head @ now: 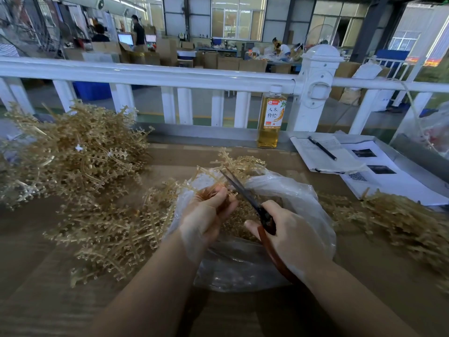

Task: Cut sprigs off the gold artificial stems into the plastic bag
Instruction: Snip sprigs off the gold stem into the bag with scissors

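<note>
My left hand pinches a gold artificial stem above the open clear plastic bag, which lies in the middle of the table with cut gold sprigs inside. My right hand grips red-handled scissors. Their dark blades point up and left, with the tips beside the stem just past my left fingers. More gold stems lie in a big heap at the left, and a second lot lies beside the bag.
Another heap of gold stems lies at the right. A bottle of amber drink stands at the table's far edge against a white railing. Papers with a pen lie at the back right. People work far behind.
</note>
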`<state>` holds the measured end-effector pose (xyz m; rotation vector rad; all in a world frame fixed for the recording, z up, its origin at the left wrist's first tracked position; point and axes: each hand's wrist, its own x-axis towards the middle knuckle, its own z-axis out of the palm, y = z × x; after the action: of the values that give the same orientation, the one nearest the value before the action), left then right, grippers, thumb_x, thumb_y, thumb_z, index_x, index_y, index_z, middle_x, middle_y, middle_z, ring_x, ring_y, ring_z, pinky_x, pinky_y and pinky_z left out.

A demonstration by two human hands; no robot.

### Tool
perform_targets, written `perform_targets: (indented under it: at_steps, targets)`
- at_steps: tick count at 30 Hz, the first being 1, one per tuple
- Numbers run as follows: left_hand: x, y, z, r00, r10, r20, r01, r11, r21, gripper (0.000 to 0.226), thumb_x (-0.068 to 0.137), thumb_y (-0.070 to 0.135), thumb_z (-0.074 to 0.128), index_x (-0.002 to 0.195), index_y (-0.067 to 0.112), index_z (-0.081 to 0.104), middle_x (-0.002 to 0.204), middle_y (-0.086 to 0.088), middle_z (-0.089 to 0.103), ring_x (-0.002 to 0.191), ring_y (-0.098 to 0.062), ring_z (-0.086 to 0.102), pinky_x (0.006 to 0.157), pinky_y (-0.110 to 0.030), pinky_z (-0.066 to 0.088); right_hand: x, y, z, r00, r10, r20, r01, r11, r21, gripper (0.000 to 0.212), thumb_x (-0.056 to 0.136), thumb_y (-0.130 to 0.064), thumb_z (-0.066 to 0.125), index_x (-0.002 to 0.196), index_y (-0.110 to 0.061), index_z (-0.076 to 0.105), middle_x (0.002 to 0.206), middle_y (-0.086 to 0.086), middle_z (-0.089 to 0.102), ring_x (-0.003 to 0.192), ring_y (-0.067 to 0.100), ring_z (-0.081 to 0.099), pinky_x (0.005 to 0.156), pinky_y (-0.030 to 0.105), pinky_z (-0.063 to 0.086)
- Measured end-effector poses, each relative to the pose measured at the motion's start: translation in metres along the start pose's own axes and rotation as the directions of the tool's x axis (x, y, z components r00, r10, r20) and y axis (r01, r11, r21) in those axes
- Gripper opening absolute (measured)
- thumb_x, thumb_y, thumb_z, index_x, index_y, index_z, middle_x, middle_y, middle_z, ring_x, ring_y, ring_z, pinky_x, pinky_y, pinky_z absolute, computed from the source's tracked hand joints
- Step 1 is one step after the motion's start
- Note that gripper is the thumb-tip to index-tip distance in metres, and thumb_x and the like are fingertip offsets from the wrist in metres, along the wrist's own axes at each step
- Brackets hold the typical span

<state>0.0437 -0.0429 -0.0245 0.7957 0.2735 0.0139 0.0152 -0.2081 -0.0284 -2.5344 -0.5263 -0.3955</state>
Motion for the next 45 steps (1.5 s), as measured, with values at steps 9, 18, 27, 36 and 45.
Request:
perform_targets:
  at_steps: [9,18,27,36,45]
  targets:
    - [0.0013,-0.0036,0.0021,0.994,0.054,-0.098,-0.055,0.998,-0.003,0.018,0.090,-0.006,0.053,0.078,0.008,0.052,0.069,-0.007,0.058,0.050,-0.010,0.061,0.046,-0.020,0.053,-0.0008,0.0027,0.0014,0.996,-0.015,0.089,0.019,0.999,-0.036,0.027,0.085,-0.064,0.047,0.087,-0.038,0.040,0.075,-0.013,0.051,0.074,0.003,0.050,0.058,0.014,0.033]
    - [-0.0020,-0.0053,0.0049,0.993,0.069,-0.098,-0.064,0.997,0.045,0.013,0.090,-0.007,0.051,0.086,0.005,0.055,0.071,-0.007,0.059,0.058,-0.013,0.060,0.049,-0.019,0.053,0.0008,0.0015,0.0017,0.994,-0.013,0.112,0.020,0.998,-0.056,0.027,0.088,-0.061,0.047,0.087,-0.035,0.041,0.078,-0.010,0.052,0.077,0.007,0.050,0.060,0.016,0.035]
    - [-0.0002,-0.0086,0.0023,0.996,0.064,-0.066,-0.060,0.996,0.061,0.011,0.088,-0.008,0.054,0.088,0.002,0.059,0.060,-0.002,0.066,0.052,-0.011,0.065,0.051,-0.021,0.054,0.0030,-0.0002,0.0018,0.993,-0.003,0.117,0.005,1.000,-0.016,0.026,0.090,-0.058,0.048,0.087,-0.034,0.039,0.079,-0.010,0.051,0.079,0.010,0.051,0.063,0.024,0.035]
    - [0.0007,-0.0073,0.0014,0.996,0.027,-0.080,-0.021,0.998,0.064,0.014,0.087,-0.008,0.055,0.081,0.002,0.061,0.059,-0.003,0.067,0.053,-0.012,0.065,0.050,-0.021,0.054,0.0046,0.0027,0.0042,0.993,-0.008,0.119,0.013,0.999,-0.037,0.026,0.090,-0.057,0.049,0.091,-0.032,0.041,0.080,-0.008,0.057,0.075,0.010,0.055,0.061,0.022,0.036]
    - [0.0027,-0.0071,0.0018,0.995,0.005,-0.099,0.003,0.997,0.082,0.012,0.088,-0.008,0.055,0.082,0.003,0.055,0.057,-0.004,0.061,0.048,-0.010,0.062,0.047,-0.021,0.053,0.0041,0.0030,0.0054,0.995,-0.002,0.095,0.007,0.999,-0.052,0.029,0.091,-0.057,0.048,0.100,-0.030,0.049,0.081,-0.006,0.061,0.077,0.013,0.059,0.070,0.028,0.049]
